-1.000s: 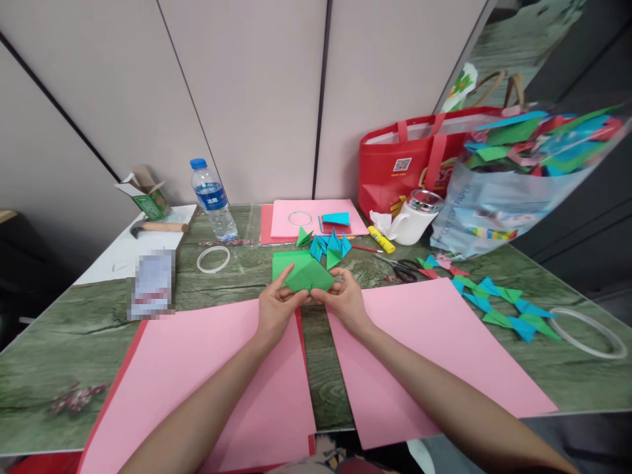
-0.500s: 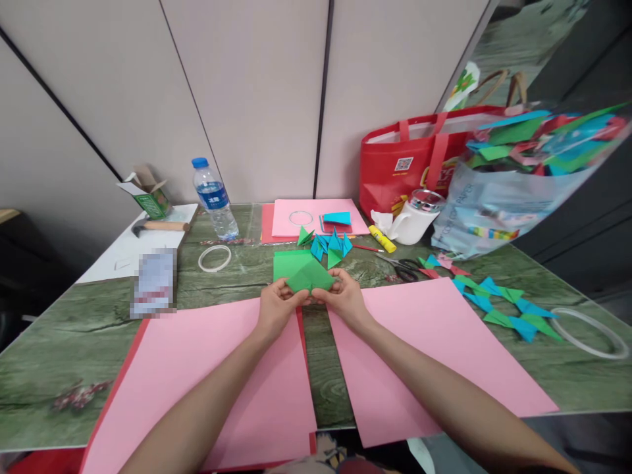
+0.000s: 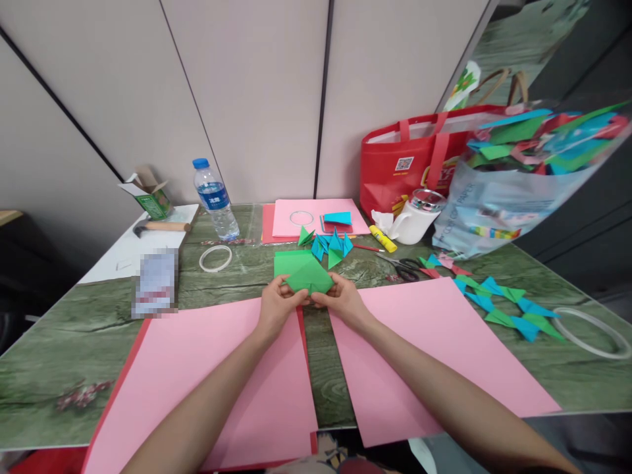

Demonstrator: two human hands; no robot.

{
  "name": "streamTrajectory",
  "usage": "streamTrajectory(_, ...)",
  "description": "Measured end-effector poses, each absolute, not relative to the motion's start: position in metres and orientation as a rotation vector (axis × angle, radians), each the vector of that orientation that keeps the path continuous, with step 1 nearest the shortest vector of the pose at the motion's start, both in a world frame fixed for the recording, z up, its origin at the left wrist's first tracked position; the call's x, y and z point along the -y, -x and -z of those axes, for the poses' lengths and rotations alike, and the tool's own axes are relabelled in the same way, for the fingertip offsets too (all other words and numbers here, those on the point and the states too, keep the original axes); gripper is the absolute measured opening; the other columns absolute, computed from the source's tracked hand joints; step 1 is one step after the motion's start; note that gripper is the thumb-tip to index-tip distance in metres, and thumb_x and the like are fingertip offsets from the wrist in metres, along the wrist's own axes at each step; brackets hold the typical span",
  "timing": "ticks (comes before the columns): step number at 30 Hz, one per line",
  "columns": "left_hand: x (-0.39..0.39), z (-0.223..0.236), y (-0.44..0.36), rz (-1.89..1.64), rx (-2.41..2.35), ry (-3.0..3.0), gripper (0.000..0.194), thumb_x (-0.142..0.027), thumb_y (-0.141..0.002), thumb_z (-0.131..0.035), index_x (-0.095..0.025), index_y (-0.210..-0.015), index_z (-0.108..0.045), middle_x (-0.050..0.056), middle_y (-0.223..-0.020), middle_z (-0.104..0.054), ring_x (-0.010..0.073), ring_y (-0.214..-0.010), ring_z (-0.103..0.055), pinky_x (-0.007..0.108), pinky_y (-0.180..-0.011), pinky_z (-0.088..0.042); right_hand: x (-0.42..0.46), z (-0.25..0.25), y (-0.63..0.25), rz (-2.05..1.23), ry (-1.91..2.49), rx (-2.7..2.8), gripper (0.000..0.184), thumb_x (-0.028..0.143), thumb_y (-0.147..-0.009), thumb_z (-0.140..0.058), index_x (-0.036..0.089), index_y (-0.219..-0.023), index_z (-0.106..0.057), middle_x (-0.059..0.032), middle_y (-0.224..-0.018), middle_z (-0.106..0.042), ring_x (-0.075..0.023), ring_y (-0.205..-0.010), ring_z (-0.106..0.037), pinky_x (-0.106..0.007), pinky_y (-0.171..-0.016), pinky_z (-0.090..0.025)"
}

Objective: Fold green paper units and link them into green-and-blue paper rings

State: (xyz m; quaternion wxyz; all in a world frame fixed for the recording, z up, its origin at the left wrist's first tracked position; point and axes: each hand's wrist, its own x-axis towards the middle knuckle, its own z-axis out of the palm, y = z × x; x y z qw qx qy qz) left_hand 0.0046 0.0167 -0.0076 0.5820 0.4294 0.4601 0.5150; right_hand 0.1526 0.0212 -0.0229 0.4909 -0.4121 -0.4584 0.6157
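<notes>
A folded piece of green paper (image 3: 311,276) is held up between both hands near the table's middle. My left hand (image 3: 279,304) grips its left corner and lower edge, thumb in front. My right hand (image 3: 340,297) pinches it on the right, its thumb close to the left one at the bottom edge. Fingers behind the paper are partly hidden. Just beyond lies a stack of green paper (image 3: 283,259), partly covered by the held piece. Several folded blue and green paper pieces (image 3: 332,246) sit behind it.
Pink sheets (image 3: 217,368) lie under each forearm. To the right are scissors (image 3: 405,267), a glue stick (image 3: 382,238), a white mug (image 3: 415,220), a folded-paper chain (image 3: 508,306) and a bag of paper scraps (image 3: 518,178). A water bottle (image 3: 216,201) and a hammer (image 3: 162,226) stand left.
The left fingers that stuck up behind the green paper have come down to its left corner. Both hands keep hold of the paper, which has barely moved.
</notes>
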Motion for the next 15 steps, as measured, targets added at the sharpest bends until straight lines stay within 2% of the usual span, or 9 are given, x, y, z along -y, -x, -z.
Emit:
streamTrajectory(5,-0.0171,0.0093,-0.0043,-1.173,-1.042,-0.952,0.054,-0.021,-0.05,-0.079,-0.012,-0.097,-0.052,0.005,-0.074,-0.07,0.0173,-0.063,-0.066,0.031,-0.064,-0.054,-0.0223,0.0235,-0.1549,-1.502,1.001,1.128,0.041,0.028,-0.054,-0.076,0.018,-0.084,-0.052,0.0039,-0.064,-0.063,-0.0121,-0.055,-0.061,-0.025,-0.054,-0.05)
streamTrajectory(15,-0.0169,0.0098,-0.0024,-1.191,-1.082,-0.942,0.048,-0.021,-0.047,-0.08,-0.009,-0.088,-0.057,0.003,-0.062,-0.068,0.0156,-0.055,-0.064,0.029,-0.062,-0.055,-0.0254,0.0254,-0.1574,-1.583,0.97,1.149,0.041,0.028,-0.054,-0.077,0.018,-0.084,-0.05,0.0028,-0.063,-0.067,-0.0129,-0.056,-0.064,-0.026,-0.058,-0.052)
